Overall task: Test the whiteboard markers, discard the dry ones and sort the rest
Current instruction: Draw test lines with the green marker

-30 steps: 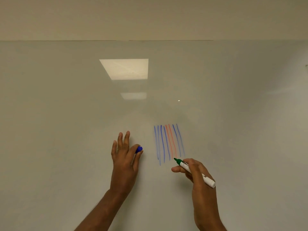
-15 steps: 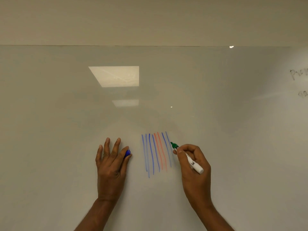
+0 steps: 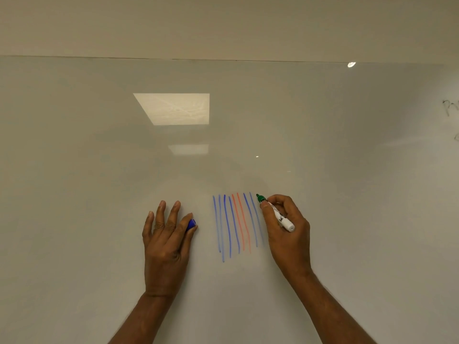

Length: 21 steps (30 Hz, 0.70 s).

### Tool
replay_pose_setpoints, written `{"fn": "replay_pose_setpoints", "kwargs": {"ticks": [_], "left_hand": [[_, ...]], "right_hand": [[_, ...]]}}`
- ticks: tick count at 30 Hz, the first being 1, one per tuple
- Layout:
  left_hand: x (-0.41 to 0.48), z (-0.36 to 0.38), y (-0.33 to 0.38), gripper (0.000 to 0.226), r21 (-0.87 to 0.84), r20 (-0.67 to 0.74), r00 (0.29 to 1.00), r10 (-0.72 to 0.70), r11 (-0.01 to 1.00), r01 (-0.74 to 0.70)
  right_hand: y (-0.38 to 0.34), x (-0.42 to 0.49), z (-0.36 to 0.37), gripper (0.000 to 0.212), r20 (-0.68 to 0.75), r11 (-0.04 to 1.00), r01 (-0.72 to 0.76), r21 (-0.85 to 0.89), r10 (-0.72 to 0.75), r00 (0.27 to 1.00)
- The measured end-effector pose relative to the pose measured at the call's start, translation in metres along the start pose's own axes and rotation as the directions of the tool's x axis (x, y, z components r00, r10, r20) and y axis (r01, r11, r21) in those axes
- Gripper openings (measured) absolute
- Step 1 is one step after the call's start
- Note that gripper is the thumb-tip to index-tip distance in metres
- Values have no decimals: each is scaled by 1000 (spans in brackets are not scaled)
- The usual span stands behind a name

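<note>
Your right hand holds the green marker in a writing grip, fingers pinching the barrel just behind the green collar, with the tip at or just off the whiteboard, beside the top of the rightmost blue stroke. No green line shows yet. The marker looks light, stiff and smooth, so a firm pinch low on the barrel, where you have it, should give the best control; judge the pressure gently, since a felt tip can mash if you lean on it.

Your left hand lies flat against the board, fingers spread, with a blue cap tucked between thumb and forefinger. It is small and slick, likely to slip if you relax that hold. Whether it belongs to the green marker you cannot tell.

Between your hands stand the test strokes: several blue lines and two red ones, all near upright. The clear space for a new stroke is to their right, under your own hand, so your wrist may smear the nearest blue line. Faint writing sits far right, well apart. Ceiling lights reflect in the board above.
</note>
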<state>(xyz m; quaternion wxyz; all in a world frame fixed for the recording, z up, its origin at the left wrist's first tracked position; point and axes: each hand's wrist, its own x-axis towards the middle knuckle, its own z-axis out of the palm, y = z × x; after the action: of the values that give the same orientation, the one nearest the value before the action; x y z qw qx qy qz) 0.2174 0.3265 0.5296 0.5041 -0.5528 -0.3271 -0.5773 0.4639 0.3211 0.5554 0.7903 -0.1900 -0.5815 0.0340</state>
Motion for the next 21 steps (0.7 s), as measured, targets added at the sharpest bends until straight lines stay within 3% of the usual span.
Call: {"fn": "replay_pose_setpoints", "kwargs": {"ticks": [7,12,21], "left_hand": [[-1,-1,0,34,-7,6,1000,-10,1000,10],[-2,-1,2,35,-11,9,1000,-12,1000,12],[-3,-1,0,35,-13,16,1000,-12,1000,13]], "right_hand": [[8,-48,-23,9,28,996,-50,-71,52,998],[10,-66,-37,12,51,982,-165,-94,171,984],[-9,-2,-8,2,29,997,10,-77,-8,1000]]}}
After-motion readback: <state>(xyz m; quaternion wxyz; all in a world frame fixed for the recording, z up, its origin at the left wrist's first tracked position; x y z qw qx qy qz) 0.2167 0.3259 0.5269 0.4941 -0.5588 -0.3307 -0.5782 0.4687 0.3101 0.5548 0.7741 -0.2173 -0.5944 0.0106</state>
